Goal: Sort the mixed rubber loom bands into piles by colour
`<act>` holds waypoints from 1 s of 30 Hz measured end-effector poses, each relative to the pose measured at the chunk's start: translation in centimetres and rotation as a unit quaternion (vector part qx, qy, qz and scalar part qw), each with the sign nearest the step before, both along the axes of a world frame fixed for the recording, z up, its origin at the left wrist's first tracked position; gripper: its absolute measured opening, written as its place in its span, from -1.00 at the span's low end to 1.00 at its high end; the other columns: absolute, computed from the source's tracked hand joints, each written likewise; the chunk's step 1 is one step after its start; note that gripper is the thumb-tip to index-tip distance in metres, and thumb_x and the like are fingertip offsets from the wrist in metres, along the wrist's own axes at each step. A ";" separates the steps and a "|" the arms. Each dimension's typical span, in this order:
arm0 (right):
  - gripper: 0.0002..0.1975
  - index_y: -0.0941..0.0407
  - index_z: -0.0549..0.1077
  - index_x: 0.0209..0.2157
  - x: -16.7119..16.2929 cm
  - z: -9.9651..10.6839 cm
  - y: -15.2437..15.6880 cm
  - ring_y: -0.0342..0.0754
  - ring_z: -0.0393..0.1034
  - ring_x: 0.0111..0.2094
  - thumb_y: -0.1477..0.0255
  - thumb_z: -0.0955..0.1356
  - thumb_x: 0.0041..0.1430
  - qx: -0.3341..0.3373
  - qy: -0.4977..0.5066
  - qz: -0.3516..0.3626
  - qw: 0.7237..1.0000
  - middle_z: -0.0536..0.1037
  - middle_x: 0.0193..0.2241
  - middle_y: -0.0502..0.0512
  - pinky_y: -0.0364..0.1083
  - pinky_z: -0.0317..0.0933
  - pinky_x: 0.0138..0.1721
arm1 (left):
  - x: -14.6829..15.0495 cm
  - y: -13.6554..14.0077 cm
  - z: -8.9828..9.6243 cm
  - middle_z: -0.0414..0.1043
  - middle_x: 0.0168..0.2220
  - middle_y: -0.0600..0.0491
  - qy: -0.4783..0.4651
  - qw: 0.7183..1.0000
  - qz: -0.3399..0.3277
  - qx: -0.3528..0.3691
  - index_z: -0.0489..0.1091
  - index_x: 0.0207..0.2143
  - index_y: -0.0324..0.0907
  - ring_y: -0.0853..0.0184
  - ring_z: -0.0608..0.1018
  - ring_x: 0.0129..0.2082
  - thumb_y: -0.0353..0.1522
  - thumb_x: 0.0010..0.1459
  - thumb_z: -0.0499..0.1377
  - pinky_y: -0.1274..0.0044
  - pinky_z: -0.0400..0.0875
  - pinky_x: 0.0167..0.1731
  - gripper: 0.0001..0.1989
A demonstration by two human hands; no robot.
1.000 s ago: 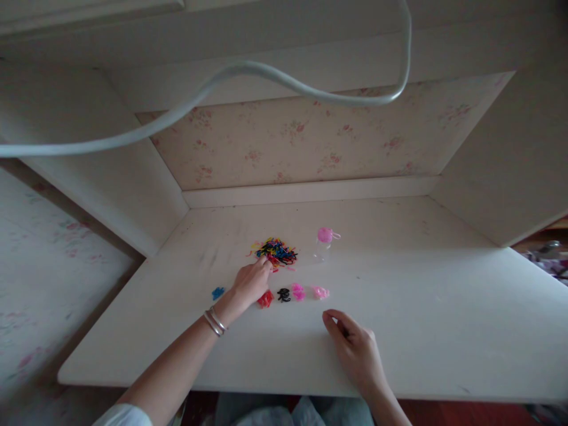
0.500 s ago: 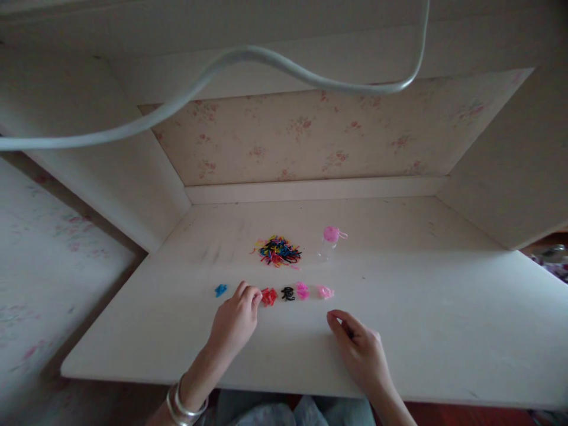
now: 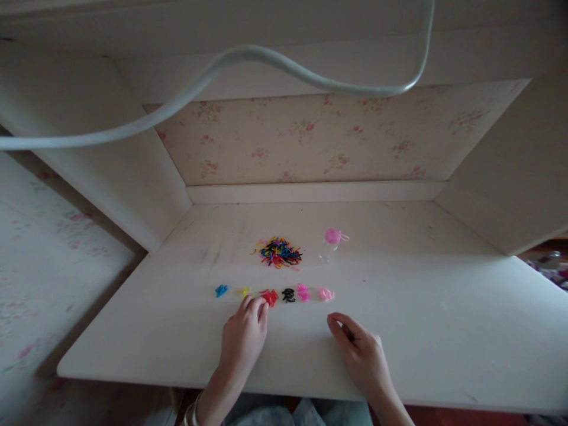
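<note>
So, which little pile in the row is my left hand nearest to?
The red pile, third from the left, between the yellow pile and the black pile. It is the row's only red one, right at your left hand.

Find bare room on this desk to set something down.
Right: a wide patch of desk between the pink-topped container, right hand and right side panel. Left: a patch between the blue heap and the left edge. Crowded: the middle, with the mixed pile, row of small heaps and left hand.

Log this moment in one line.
left hand: fingers at red pile, grasp unclear | right hand: nearest pale-pink pile, contents unclear | rest: mixed pile, black pile, pink-lidded container
</note>
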State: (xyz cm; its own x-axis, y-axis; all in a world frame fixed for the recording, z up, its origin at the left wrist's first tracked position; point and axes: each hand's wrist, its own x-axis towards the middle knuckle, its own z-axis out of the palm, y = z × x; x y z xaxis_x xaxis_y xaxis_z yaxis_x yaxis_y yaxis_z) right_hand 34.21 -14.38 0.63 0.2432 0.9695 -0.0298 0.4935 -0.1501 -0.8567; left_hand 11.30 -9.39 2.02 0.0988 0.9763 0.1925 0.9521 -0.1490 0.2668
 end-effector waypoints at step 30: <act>-0.68 -0.01 0.55 -0.32 -6.2 5.0 7.2 -0.17 0.34 -0.54 0.25 0.19 0.23 0.018 -0.243 0.126 0.961 0.50 -0.56 -0.03 -0.23 0.05 -0.50 | -6.5 -2.3 -1.7 0.46 -0.43 0.06 -0.277 0.961 -0.009 0.021 0.38 -0.26 -0.16 0.40 0.50 -0.50 -0.24 0.24 0.01 0.62 0.38 -0.49 -0.77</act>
